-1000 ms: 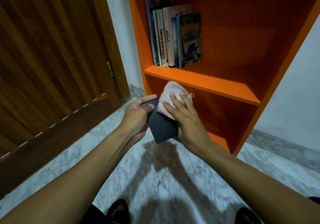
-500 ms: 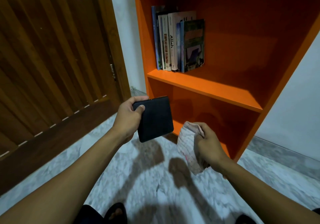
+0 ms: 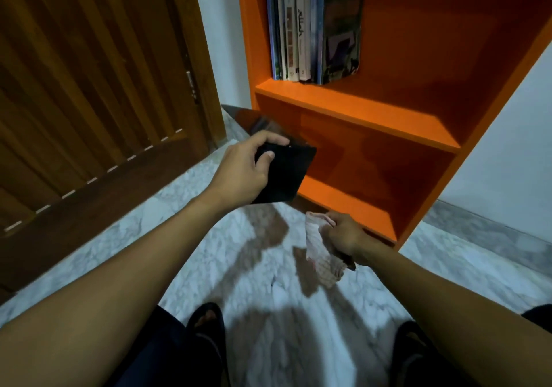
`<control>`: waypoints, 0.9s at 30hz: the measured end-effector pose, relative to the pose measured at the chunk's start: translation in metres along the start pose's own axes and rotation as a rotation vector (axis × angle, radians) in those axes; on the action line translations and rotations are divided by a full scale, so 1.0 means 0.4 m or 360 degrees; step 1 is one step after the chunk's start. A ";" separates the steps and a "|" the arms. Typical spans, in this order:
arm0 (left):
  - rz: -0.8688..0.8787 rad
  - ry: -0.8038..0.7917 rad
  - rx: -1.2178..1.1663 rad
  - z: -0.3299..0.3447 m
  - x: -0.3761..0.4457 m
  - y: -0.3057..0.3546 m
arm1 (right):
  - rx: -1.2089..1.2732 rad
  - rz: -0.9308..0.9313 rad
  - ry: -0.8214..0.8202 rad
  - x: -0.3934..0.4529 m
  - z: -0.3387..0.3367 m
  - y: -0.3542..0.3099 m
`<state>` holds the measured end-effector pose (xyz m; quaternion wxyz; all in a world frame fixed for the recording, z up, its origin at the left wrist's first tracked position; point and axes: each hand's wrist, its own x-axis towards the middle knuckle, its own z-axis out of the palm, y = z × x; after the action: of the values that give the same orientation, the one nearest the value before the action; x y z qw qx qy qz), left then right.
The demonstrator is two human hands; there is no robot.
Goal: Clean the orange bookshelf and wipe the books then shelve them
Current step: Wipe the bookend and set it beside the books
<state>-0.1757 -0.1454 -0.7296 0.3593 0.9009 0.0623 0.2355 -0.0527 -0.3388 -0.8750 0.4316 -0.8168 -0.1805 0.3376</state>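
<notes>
Brown slatted wooden door (image 3: 89, 87) fills the left side, standing open against the white wall (image 3: 221, 28). Grey-white marble tile floor (image 3: 268, 282) runs across the bottom, shadows of arms on it. Tall orange painted bookshelf (image 3: 373, 108) on the right of the door, up against the wall, open front facing the camera; its middle shelf board is bare to the right. Row of upright books (image 3: 310, 28) stands at the left end of that middle shelf, touching each other, spines out, the rightmost one dark green and leaning slightly with its cover partly showing. Lower compartment looks bare as far as visible.

Two bare forearms reach in from the bottom corners. Left hand (image 3: 245, 171) holds a flat black hardcover book (image 3: 283, 174) out in front of the lower compartment, off the floor, tilted, near the shelf's left post but not touching the shelf as far as I can tell. Fingers wrap over the top edge, thumb pressed on the near face, so it's clamped between thumb and fingers. Blurry dark streak above it, motion smear.

Right hand (image 3: 340, 234) lower and to the right, just in front of the bottom shelf edge, closed into a fist around a crumpled pale pinkish-white cloth (image 3: 321, 252); cloth hangs down below the fist.

Black sandals (image 3: 209, 321) on feet at bottom edge, dark trousers beside.
</notes>
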 end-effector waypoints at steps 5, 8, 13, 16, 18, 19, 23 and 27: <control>0.0064 -0.0144 0.0036 0.029 -0.031 -0.004 | -0.0020 0.0358 0.0221 0.083 0.183 0.201; 0.0137 -0.0307 0.0074 0.048 -0.054 -0.010 | 0.0064 0.0428 0.0348 0.078 0.267 0.267; 0.0150 -0.0441 0.0099 0.061 -0.060 -0.029 | -0.0050 0.0541 0.0334 0.086 0.316 0.323; 0.0144 -0.0452 0.0112 0.062 -0.051 -0.044 | -0.0118 0.0569 0.0249 0.104 0.320 0.332; 0.0125 -0.0450 0.0117 0.064 -0.040 -0.053 | -0.0171 0.0579 0.0197 0.114 0.320 0.333; 0.0110 -0.0443 0.0113 0.066 -0.035 -0.057 | -0.0180 0.0578 0.0189 0.117 0.323 0.336; 0.0117 -0.0431 0.0154 0.068 -0.026 -0.064 | -0.0136 0.0569 0.0036 0.117 0.324 0.329; 0.0138 -0.0460 0.0247 0.065 -0.029 -0.065 | -0.0156 0.0386 0.0141 0.131 0.252 0.267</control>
<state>-0.1722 -0.1458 -0.7680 0.2834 0.9522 -0.0109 0.1133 -0.0865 -0.3096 -1.0243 0.3547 -0.8668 -0.0774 0.3419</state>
